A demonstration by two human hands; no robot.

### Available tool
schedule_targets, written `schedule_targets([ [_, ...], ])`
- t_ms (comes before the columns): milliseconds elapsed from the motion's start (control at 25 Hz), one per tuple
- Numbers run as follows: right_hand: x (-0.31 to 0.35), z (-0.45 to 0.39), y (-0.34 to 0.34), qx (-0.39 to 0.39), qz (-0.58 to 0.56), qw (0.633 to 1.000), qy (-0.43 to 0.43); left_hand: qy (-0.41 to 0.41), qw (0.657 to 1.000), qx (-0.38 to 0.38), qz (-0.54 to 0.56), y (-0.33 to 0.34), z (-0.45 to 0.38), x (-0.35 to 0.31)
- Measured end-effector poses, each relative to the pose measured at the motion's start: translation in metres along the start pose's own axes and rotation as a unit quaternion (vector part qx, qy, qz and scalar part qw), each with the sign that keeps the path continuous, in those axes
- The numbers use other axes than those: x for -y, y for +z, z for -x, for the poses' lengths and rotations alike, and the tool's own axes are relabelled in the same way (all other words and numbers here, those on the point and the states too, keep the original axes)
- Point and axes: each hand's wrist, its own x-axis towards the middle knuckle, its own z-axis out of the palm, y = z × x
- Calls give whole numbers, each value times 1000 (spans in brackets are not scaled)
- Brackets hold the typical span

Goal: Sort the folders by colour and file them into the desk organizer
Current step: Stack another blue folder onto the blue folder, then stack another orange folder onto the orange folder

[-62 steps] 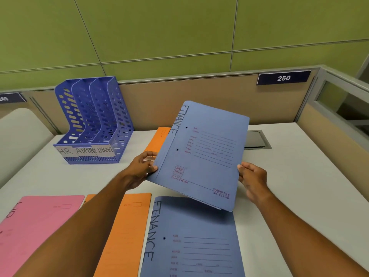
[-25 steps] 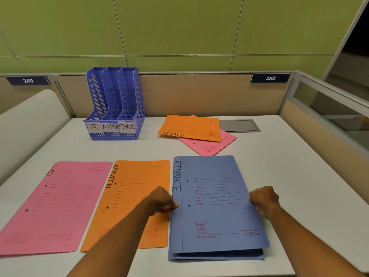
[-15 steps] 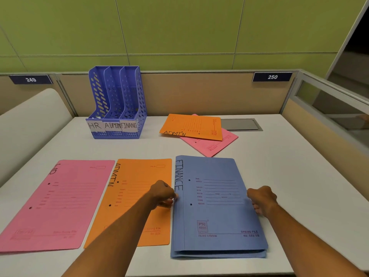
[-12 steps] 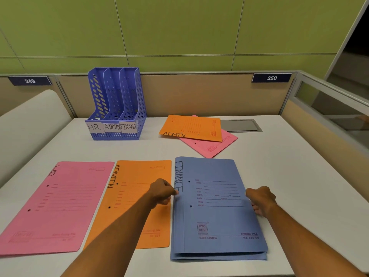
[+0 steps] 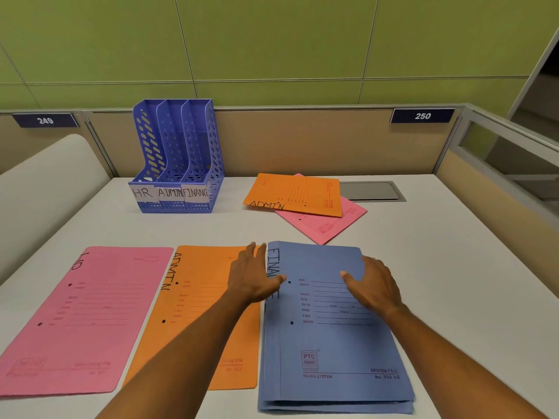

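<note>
Both hands reach forward over the near folders with fingers straight and spread, neither one closed on anything; the left hand [image 5: 252, 278] lies at the centre of the frame across the seam between the near orange folder [image 5: 199, 313] and the blue stack [image 5: 329, 337], its thumb tip on the blue cover beside the lettering; the right hand [image 5: 373, 284] is just right of centre, above the upper right part of the same blue cover, and whether its palm touches the cover cannot be told.

The blue stack, marked FINANCE along its left edge, fills the lower centre-right, with the edges of a second blue folder showing under it at the bottom; the near orange folder, marked ADMIN, lies just beside it on the left, and a pink folder [image 5: 78, 319] sits at the lower left; all three lie flat on the white worktop [image 5: 453, 282].

Further back, right of centre, a second orange folder [image 5: 293, 193] marked ADMIN rests on top of a second pink folder [image 5: 329, 223], whose lower corner nearly meets the blue stack; the blue desk organizer [image 5: 178, 158] stands in the upper left of the frame against the partition, its three slots labelled HR, ADMIN and FINANC, with no folders in them.
</note>
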Motion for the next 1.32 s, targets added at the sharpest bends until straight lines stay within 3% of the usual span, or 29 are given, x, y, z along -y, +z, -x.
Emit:
schedule_targets([
  [320,20,-51,12,14,153,981,-117,11,998,-16,-65,7,-42,-9],
  [840,21,-164,38,52,151,974,-159,-103,995,9,-16,31,-165,-27],
  [1160,27,-225,57,86,133,974,-162,-168,982,-5,85,48,-229,-19],
  [1240,27,-236,61,87,126,974,-165,-204,963,-40,172,52,-243,-17],
  [1320,27,-244,64,96,119,974,-165,-240,918,-88,302,54,-254,-18],
])
